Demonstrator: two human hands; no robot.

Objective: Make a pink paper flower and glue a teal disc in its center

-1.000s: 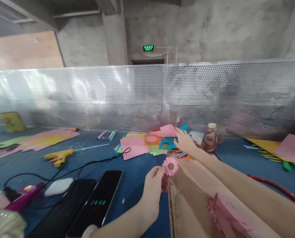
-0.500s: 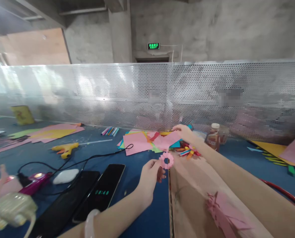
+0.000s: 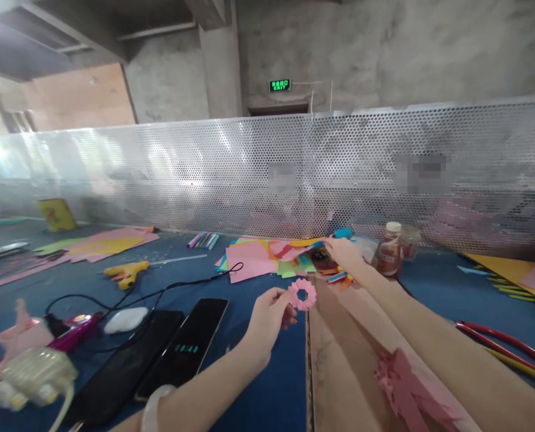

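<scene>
My left hand (image 3: 267, 315) pinches a small pink paper flower ring (image 3: 302, 293) above the blue table (image 3: 249, 384), beside a brown cardboard piece (image 3: 339, 360). My right hand (image 3: 345, 252) reaches far forward into a pile of coloured paper sheets (image 3: 258, 257), its fingers closed on the edge of a pink sheet (image 3: 294, 249) and lifting it. Small coloured paper strips (image 3: 337, 276) lie under that hand. A pink cut paper shape (image 3: 406, 384) rests on the cardboard near my right forearm.
Two phones (image 3: 177, 354) lie at front left with a black cable (image 3: 159, 294), a white object (image 3: 124, 320) and a pink tool (image 3: 69, 336). A yellow glue gun (image 3: 126, 273), markers (image 3: 203, 240), a brown bottle (image 3: 388, 249) and a perforated metal screen (image 3: 249, 174) stand behind.
My right hand drew back slightly and lifted the pink sheet's edge off the pile. My left hand stayed near the cardboard corner with the flower ring. The view shifted rightward.
</scene>
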